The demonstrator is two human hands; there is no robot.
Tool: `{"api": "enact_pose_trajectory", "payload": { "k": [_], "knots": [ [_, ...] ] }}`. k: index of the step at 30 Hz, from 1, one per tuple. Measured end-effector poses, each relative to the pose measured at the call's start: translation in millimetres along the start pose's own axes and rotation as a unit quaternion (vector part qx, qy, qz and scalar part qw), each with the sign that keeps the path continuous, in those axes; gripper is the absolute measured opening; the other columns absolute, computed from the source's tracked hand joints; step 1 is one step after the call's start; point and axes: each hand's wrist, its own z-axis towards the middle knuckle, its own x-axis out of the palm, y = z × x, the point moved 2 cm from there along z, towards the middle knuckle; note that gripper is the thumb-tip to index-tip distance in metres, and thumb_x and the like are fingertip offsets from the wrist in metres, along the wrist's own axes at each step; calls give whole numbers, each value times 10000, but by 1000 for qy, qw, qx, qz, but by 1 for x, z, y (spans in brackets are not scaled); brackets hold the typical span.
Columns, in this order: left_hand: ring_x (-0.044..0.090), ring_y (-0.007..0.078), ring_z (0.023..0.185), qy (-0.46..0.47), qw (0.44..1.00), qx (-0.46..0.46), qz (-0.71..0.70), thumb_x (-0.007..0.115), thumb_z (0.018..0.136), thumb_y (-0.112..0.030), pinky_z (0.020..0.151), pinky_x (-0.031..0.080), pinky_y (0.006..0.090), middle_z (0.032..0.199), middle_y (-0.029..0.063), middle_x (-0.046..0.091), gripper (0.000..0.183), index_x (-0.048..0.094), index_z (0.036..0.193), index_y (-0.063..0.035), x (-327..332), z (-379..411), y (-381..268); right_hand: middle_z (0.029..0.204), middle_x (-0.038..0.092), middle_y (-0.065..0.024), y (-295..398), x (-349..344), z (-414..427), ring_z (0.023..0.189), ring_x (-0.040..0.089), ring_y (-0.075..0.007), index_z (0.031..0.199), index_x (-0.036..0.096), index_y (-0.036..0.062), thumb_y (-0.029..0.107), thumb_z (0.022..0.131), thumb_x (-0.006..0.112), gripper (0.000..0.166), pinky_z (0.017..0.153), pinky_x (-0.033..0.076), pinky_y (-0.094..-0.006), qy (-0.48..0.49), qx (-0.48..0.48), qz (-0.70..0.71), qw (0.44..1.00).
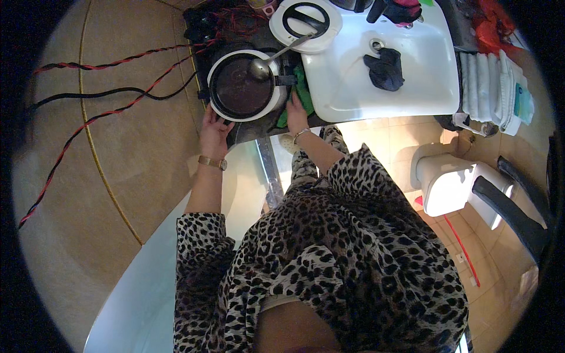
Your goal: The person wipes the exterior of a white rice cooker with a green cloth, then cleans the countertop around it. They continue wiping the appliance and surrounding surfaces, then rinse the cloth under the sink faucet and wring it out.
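A round white electric cooker point(281, 95) stands on the dark counter, with dark liquid point(242, 90) in its black inner pot. A metal ladle point(260, 68) lies across its rim, bowl over the liquid and handle reaching onto the white lid point(278, 26). My left hand point(215, 134) is at the cooker's near left side, palm turned up, fingertips against or just below the white rim. On the other side, my right hand point(296, 112) touches a green cloth point(303, 90) beside the cooker; its fingertips are partly hidden, so its grip is unclear.
The white washbasin point(423, 95) at right holds a dark wet cloth point(386, 70) near its drain. Rolled white towels point(481, 88) are beyond it. Twisted red-black cords point(128, 106) cross at left. Below are a bathtub edge point(128, 282) and a toilet point(448, 185).
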Motion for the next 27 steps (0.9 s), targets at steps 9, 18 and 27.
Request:
{"api": "enact_pose_trajectory", "payload": {
  "k": [9,18,27],
  "knots": [
    [447,213,1202,6,999,-1,37,343,685,147,927,426,393,1353,30,419,732,370,1364,-125,-11,15,8,1300,455,-141,7,20,-23,1007,498,-193,1366,420,92,-58,744,539,651,878,394,-266,-35,-1,78,996],
    [490,229,1164,-19,999,-25,32,367,671,174,923,443,397,1317,50,443,710,394,1328,-92,-6,2,4,1349,428,-167,62,6,-33,1257,405,-284,1341,429,31,-31,726,517,624,1056,292,-312,-76,-47,73,993],
    [479,226,1187,7,1000,-1,2,351,704,162,891,460,361,1340,60,438,681,384,1342,-73,-4,-3,19,1377,390,-178,70,8,-54,1268,383,-307,1361,392,32,1,760,545,621,1054,292,-336,-97,-18,61,993]
  ]
}}
